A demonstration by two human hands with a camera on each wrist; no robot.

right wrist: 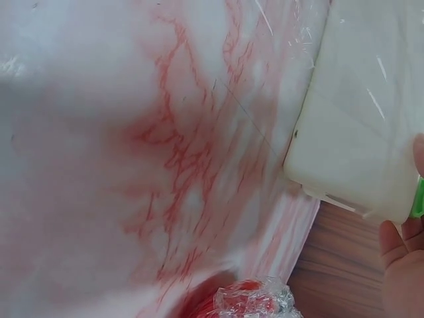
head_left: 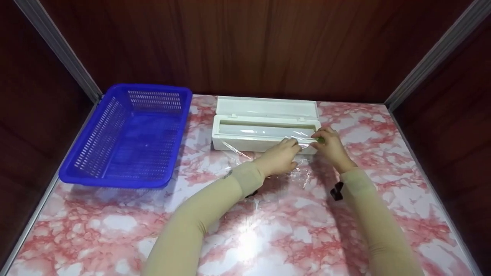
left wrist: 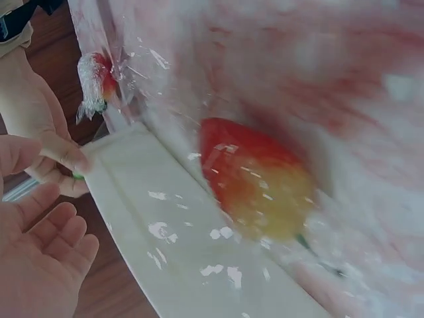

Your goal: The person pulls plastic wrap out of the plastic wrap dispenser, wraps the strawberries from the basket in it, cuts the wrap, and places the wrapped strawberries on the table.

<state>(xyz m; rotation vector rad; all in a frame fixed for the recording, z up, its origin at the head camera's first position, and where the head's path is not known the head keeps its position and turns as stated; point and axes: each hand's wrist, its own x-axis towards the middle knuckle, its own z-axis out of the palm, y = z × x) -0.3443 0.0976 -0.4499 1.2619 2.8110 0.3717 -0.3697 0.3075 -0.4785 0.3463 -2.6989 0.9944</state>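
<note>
A white cling film dispenser lies with its lid tipped back and a roll of film inside. From it, clear film runs over the front edge onto the table. At the right end, my right hand pinches a green slide cutter. My left hand is at the box's front edge, fingers loosely bent and holding nothing in the left wrist view. That view also has a red-and-yellow fruit lying beneath the film, in front of the box; the left arm hides it from the head camera.
A blue plastic basket stands at the left. Beside the dispenser's right end lies a red fruit wrapped in film. Dark wood-grain panels enclose the back and sides of the red-and-white marbled table.
</note>
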